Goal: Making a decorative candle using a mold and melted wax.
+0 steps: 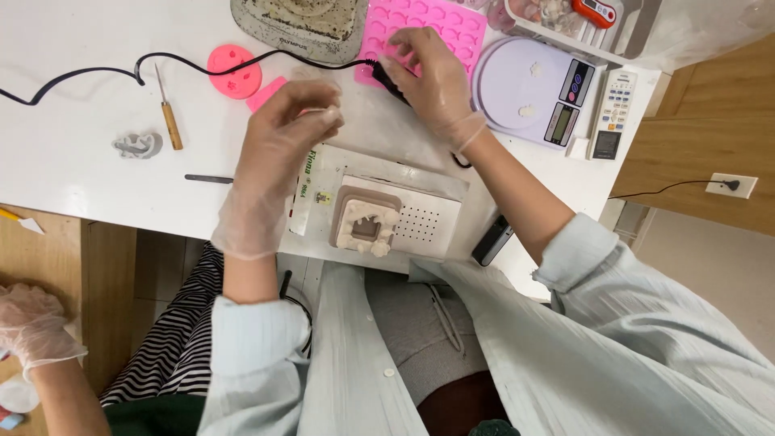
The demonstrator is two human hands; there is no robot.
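We have our gloved right hand (pixel 432 81) clenched on a dark corded tool (pixel 389 79), its tip just over the near edge of the pink silicone mould (pixel 452 24). Our left hand (pixel 278 153) hovers between that mould and the white vibrating plate (pixel 428 220); its fingers (pixel 323 113) are pinched together, but we cannot tell whether they hold anything. On the plate sits a brownish mould (pixel 365 224) already filled with pale plaster, so we judge that pour done and setting. Left of the plate, on the table (pixel 73 169), lie a grey cast piece (pixel 139 145), a wooden-handled pick (pixel 168 113) and a round pink mould (pixel 235 71) with the black cord (pixel 81 77) running past it. Right of the plate stands a lavender scale (pixel 533 89) with crumbs on it. The pink silicone mould's cavities look empty, so the filling there seems still ahead of us. Far left of the plate, another person's gloved hand (pixel 32 327) shows.
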